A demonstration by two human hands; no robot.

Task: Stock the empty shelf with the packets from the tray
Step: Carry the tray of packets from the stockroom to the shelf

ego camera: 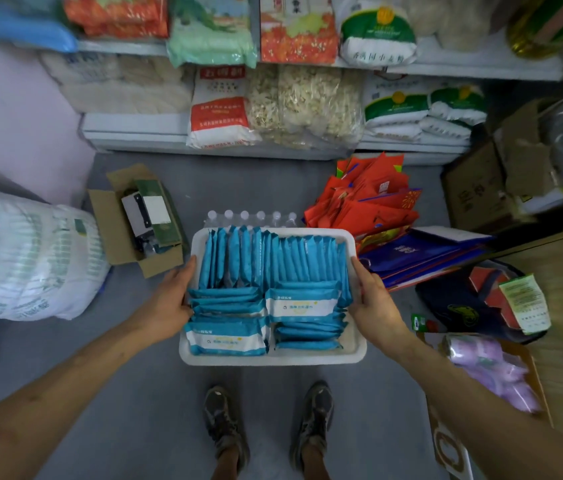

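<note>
A white tray (273, 358) hangs in front of me above the grey floor, full of several blue and white packets (302, 304). Some packets stand on edge at the far side, others lie flat in stacks nearer me. My left hand (172, 299) grips the tray's left rim with the thumb over the edge. My right hand (373, 299) grips the right rim the same way. Ahead stands a white shelf unit (134, 124), whose lowest board is bare at its left end.
Bags of rice and flour (219, 116) fill the shelves. On the floor lie an open cardboard box (134, 223), a pack of water bottles (252, 216), a heap of red bags (370, 199), and a large white sack (24, 258). Cardboard boxes (481, 188) crowd the right.
</note>
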